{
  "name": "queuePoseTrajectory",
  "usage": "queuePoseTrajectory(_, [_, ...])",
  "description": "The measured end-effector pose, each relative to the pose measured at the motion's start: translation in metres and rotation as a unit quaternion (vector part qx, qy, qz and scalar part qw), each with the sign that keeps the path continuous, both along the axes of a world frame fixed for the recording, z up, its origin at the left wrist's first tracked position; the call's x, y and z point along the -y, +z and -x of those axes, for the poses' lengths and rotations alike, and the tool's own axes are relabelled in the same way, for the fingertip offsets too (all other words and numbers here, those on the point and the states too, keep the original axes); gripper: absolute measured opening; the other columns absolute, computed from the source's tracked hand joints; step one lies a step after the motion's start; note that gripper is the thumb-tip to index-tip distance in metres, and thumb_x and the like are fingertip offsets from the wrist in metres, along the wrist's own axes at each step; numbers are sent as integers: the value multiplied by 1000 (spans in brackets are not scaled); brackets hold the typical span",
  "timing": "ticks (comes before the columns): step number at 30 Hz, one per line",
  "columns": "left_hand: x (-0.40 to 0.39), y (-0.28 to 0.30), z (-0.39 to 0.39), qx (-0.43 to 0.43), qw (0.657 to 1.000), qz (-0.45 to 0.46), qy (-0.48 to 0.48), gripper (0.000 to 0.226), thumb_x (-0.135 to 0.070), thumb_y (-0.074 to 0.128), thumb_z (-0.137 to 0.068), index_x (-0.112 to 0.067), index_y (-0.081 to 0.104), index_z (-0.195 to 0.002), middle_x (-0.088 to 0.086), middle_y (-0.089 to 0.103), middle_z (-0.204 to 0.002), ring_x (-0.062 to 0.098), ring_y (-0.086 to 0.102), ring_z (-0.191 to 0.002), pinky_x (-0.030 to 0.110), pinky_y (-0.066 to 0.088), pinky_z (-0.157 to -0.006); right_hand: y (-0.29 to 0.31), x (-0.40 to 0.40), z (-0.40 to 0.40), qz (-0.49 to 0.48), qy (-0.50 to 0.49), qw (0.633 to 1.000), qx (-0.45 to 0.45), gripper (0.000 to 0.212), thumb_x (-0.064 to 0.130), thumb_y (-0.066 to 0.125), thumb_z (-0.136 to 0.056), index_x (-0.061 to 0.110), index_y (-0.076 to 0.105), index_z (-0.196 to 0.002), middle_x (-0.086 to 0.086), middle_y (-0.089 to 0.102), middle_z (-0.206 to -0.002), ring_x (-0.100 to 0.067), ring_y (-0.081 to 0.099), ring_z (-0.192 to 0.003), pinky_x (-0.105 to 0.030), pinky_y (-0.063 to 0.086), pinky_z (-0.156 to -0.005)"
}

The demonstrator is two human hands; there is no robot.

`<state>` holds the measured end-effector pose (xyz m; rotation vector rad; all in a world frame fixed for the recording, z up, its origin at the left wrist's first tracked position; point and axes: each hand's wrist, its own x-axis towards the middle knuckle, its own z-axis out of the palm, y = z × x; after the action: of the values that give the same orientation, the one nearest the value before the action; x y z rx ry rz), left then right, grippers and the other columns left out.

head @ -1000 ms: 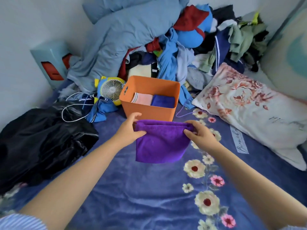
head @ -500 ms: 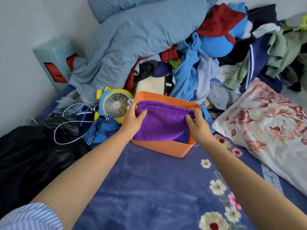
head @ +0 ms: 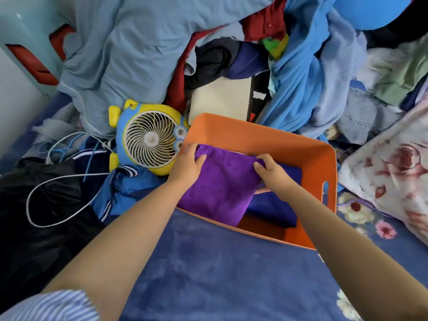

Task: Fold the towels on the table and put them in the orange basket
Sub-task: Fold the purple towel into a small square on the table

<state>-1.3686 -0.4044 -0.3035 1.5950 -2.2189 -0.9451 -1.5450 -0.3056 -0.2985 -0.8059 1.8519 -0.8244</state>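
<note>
The orange basket (head: 264,137) stands on the blue floral bedspread, just in front of the clothes heap. A folded purple towel (head: 220,188) lies inside its left half, reaching to the near rim. My left hand (head: 188,166) pinches the towel's far left corner. My right hand (head: 274,173) grips its far right corner, inside the basket. A dark blue folded towel (head: 275,209) lies in the right half, partly under my right wrist and the purple towel. Anything else in the basket is hidden.
A yellow-and-blue cartoon fan (head: 149,140) leans against the basket's left side, with white cables (head: 55,181) and black fabric (head: 39,223) further left. A big clothes pile (head: 301,72) rises behind. A floral pillow (head: 391,172) lies to the right.
Both hands carried the purple towel from in front of the basket forward and down into it. The view has moved closer over the basket.
</note>
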Motion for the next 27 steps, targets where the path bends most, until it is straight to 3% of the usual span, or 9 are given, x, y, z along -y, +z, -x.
queuePoseTrajectory(5, [30, -43, 27, 73, 996, -2, 41, 34, -23, 43, -96, -8, 44, -127, 20, 53, -127, 37, 49, -116, 39, 38, -91, -49, 50, 20, -26, -24, 999, -4, 20, 19, 39, -97, 9, 43, -115, -12, 43, -100, -18, 51, -68, -26, 52, -37])
queuePoseTrajectory(11, [62, -75, 59, 116, 990, 43, 75, 32, -28, 43, -96, -12, 44, -124, 16, 59, -120, 37, 53, -112, 42, 43, -85, -95, 82, 46, -21, -39, 993, -106, 33, 20, 44, -95, 3, 47, -123, -20, 53, -107, -18, 51, -61, -19, 45, -39])
queuePoseTrajectory(13, [67, -86, 66, 114, 988, 63, 78, 30, -25, 43, -96, -8, 43, -121, 18, 60, -117, 37, 56, -108, 42, 43, -82, -107, 86, 48, -7, -52, 986, -160, 34, 19, 48, -94, 0, 50, -122, -22, 57, -117, -32, 59, -83, -21, 44, -62])
queuePoseTrajectory(15, [70, -96, 68, 118, 987, 74, 82, 28, -21, 41, -97, -4, 41, -119, 19, 60, -116, 38, 57, -106, 43, 43, -78, -116, 85, 43, 14, -67, 978, -199, 34, 19, 52, -92, -1, 51, -120, -20, 58, -119, -33, 55, -105, -22, 36, -77])
queuePoseTrajectory(19, [70, -111, 71, 186, 975, 96, 71, 32, -13, 36, -98, -2, 33, -129, 17, 57, -119, 36, 59, -103, 44, 44, -73, -120, 79, 26, 54, -100, 967, -228, 29, 15, 50, -93, -4, 49, -115, -22, 52, -120, -35, 51, -108, -31, 37, -85])
queuePoseTrajectory(21, [66, -114, 70, 202, 971, 112, 57, 40, -4, 35, -95, -4, 29, -135, 16, 47, -130, 33, 56, -111, 41, 45, -81, -118, 70, 14, 122, -51, 933, -334, 26, 8, 52, -90, -9, 54, -110, -27, 53, -117, -43, 54, -105, -39, 45, -81])
queuePoseTrajectory(23, [56, -121, 69, 206, 964, 166, -23, 50, -2, 36, -92, -7, 26, -141, 14, 31, -145, 29, 39, -130, 37, 35, -102, -125, 59, 3, 164, 33, 889, -425, 30, 6, 56, -84, -11, 58, -109, -32, 54, -122, -46, 52, -113, -48, 48, -88])
queuePoseTrajectory(25, [48, -128, 66, 226, 941, 209, -140, 51, -8, 35, -94, -9, 25, -144, 11, 19, -153, 23, 16, -143, 38, 12, -116, -133, 53, -6, 102, 144, 892, -417, 43, 19, 47, -92, -2, 46, -130, -24, 34, -145, -37, 27, -137, -47, 26, -110])
queuePoseTrajectory(27, [44, -136, 61, 256, 929, 185, -192, 52, -24, 33, -97, -10, 20, -146, 8, 12, -156, 20, 5, -145, 38, 1, -117, -148, 50, -7, 29, 199, 897, -393, 53, 30, 31, -98, 7, 20, -144, -9, 6, -156, -23, -2, -144, -38, 1, -116])
